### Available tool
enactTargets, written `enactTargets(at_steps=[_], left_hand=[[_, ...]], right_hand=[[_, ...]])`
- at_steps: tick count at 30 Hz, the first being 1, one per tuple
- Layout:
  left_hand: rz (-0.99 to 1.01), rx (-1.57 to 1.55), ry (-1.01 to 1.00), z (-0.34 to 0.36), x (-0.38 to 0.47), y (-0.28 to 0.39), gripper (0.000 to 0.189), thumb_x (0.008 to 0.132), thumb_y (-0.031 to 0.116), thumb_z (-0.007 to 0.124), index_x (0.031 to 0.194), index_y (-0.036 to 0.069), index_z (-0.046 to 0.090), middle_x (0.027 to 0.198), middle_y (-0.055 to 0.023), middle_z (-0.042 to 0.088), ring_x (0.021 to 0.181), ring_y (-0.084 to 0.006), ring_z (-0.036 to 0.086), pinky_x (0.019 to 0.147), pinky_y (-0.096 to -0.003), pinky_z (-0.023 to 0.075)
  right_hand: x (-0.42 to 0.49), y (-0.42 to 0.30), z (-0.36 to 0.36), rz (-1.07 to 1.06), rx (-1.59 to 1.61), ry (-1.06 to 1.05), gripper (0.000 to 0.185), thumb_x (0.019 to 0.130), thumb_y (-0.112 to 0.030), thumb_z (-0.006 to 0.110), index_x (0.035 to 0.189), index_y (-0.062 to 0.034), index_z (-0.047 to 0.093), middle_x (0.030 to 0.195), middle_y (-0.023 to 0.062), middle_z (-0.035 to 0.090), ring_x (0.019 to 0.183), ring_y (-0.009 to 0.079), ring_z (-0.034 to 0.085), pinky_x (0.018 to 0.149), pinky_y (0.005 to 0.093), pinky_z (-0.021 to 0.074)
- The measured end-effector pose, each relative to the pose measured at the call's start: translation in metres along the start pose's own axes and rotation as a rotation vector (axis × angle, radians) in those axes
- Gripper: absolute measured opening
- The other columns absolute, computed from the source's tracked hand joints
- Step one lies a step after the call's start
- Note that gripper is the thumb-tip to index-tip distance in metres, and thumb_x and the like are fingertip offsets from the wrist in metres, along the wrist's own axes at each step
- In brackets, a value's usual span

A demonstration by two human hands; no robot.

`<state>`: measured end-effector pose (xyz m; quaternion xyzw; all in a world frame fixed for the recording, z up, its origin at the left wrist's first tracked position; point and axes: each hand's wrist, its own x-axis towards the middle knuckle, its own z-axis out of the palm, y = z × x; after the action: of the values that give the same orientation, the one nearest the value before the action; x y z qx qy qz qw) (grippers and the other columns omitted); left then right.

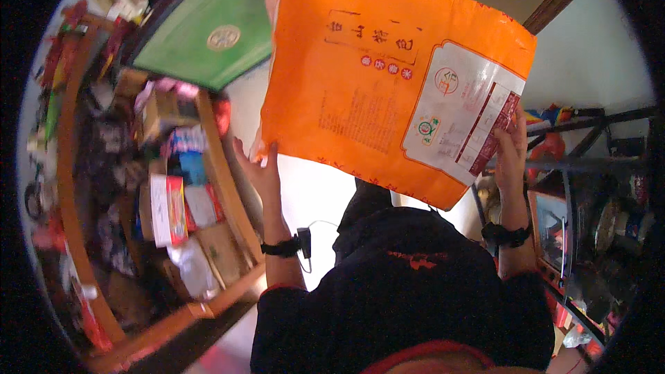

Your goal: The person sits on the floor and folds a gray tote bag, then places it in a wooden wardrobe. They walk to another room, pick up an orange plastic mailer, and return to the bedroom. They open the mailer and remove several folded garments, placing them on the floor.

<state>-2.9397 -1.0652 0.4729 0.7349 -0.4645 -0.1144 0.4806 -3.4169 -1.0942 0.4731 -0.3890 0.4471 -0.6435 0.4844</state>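
Note:
A large orange woven-plastic sack (306,72) with a white and dark red printed panel is held up before me. Printed writing runs sideways across its face, and the sack looks flat. At its lower left corner my left hand (262,171) grips the edge, thumb in front and fingers spread behind. My right hand (510,153) has hold of the opposite edge, its fingers lying over the printed panel. Each wrist wears a black strap; a small black device hangs by the left one. The back of the sack is hidden.
Left of me stands a wooden-framed shelf (228,176) crowded with cardboard boxes (218,252) and bags. A green board (192,47) leans beyond it. On the right, a black metal rack (602,161) holds a small oven (553,234) and other goods.

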Motion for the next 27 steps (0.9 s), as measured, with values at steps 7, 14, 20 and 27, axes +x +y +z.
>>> enactTargets(at_steps=[7,14,20,27], left_hand=[[-0.141,0.027,-0.735,0.092,0.085,-0.085,0.062,0.091,0.025,0.074,0.142,0.000,0.049,0.134,-0.0158,0.061,0.123,-0.0281,0.058,0.105,-0.0388,0.0448],[-0.349,-0.529,-0.847,0.362,0.103,-0.024,0.065,0.095,0.027,0.070,0.147,-0.001,0.042,0.144,-0.0124,0.051,0.130,-0.0256,0.051,0.110,-0.0364,0.0403],[-0.318,-0.537,-0.854,0.536,0.141,0.072,0.062,0.096,0.022,0.069,0.147,0.000,0.042,0.145,-0.0106,0.050,0.129,-0.0244,0.051,0.110,-0.0368,0.0414],[-0.527,-0.510,-0.953,0.769,0.155,0.225,0.041,0.097,0.018,0.066,0.134,0.004,0.056,0.123,-0.0094,0.065,0.114,-0.0210,0.062,0.097,-0.0353,0.0513]], right_hand=[[0.007,0.053,0.017,-0.012,-0.351,0.101,0.066,0.092,-0.002,0.056,0.154,-0.0043,0.034,0.149,0.0113,0.047,0.135,0.0259,0.049,0.114,0.0378,0.0356],[0.101,0.064,-0.073,-0.053,-0.390,-0.068,0.055,0.092,0.002,0.050,0.147,-0.0033,0.046,0.135,0.0194,0.060,0.120,0.0269,0.061,0.100,0.0384,0.0474],[0.281,0.081,-0.227,-0.232,-0.526,0.244,0.057,0.093,0.002,0.052,0.149,-0.0015,0.040,0.140,0.0190,0.057,0.132,0.0262,0.053,0.112,0.0384,0.0377],[0.564,0.154,-0.381,-0.008,-1.352,0.365,0.079,0.086,-0.024,0.071,0.154,-0.0133,0.033,0.151,0.0269,0.034,0.137,0.0468,0.037,0.111,0.0558,0.0354]])
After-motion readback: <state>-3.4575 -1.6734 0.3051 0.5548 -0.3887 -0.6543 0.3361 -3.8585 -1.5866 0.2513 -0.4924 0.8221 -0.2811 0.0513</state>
